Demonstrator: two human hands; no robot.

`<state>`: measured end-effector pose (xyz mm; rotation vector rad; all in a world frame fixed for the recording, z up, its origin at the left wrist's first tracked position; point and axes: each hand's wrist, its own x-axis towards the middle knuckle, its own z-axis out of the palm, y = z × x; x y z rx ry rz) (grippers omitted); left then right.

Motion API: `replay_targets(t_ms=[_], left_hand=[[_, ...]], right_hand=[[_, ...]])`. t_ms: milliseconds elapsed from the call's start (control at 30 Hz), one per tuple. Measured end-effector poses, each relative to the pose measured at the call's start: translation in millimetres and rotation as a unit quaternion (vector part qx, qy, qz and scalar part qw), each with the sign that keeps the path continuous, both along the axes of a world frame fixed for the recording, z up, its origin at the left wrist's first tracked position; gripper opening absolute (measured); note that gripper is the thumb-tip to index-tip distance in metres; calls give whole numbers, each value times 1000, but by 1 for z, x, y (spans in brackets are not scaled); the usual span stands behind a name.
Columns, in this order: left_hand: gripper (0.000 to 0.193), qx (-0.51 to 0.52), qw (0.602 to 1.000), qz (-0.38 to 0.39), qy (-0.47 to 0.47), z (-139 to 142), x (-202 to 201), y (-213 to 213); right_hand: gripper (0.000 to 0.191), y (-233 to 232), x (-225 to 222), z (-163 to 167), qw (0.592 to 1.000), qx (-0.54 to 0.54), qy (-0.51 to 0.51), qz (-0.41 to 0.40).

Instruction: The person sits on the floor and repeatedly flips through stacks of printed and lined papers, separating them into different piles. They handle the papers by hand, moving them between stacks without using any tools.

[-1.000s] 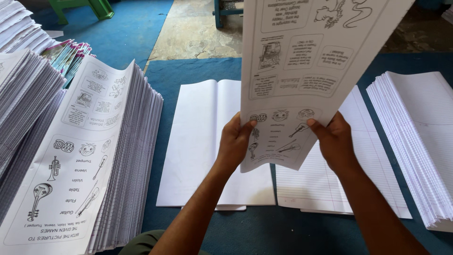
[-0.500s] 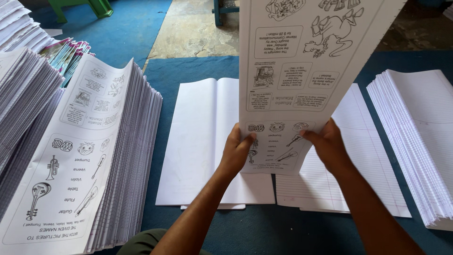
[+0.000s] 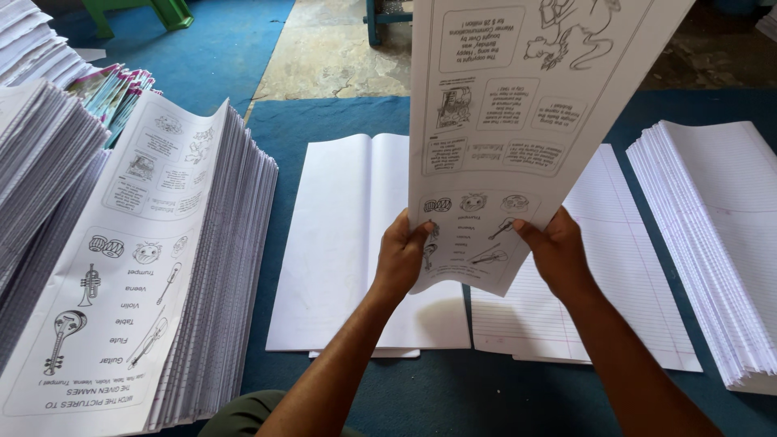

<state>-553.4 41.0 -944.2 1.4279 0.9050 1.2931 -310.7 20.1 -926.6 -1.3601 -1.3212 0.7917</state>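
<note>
Both my hands hold up a long printed sheet (image 3: 518,121) with black-and-white drawings and text boxes, upright in front of me. My left hand (image 3: 402,257) pinches its lower left edge. My right hand (image 3: 554,251) pinches its lower right edge. The sheet's bottom end curls between the two hands. Below them, on the blue mat (image 3: 453,396), lie a blank white folded sheet (image 3: 340,243) and a ruled sheet (image 3: 615,275) side by side.
A tall stack of the same printed sheets (image 3: 146,275) stands at my left, with more paper stacks (image 3: 40,170) and coloured booklets (image 3: 113,89) behind it. A thick stack of ruled paper (image 3: 720,235) lies at the right. Green furniture legs (image 3: 170,12) stand on the far floor.
My hands have lifted the printed sheet a little higher, so more of its lower drawings show. The stacks have not moved.
</note>
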Motion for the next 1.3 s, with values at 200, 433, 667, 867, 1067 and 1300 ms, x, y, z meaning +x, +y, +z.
replay_targets(t_ms=[200, 433, 667, 867, 1067, 1300], left_hand=[[19, -62, 996, -17, 56, -20, -3, 8], [28, -77, 997, -28, 10, -52, 7, 5], [26, -84, 996, -10, 3, -51, 8, -2], [20, -75, 996, 24, 52, -18, -4, -14], [16, -79, 991, 69, 81, 27, -31, -35], [28, -169, 976, 88, 103, 62, -79, -59]], right_hand=[[32, 3, 3, -21, 998, -61, 1, 3], [33, 6, 11, -55, 997, -74, 20, 15], [35, 1, 11, -72, 995, -94, -32, 3], [40, -9, -2, -48, 996, -57, -69, 5], [52, -35, -40, -1, 998, -24, 1, 64], [54, -78, -93, 49, 989, -82, 15, 118]])
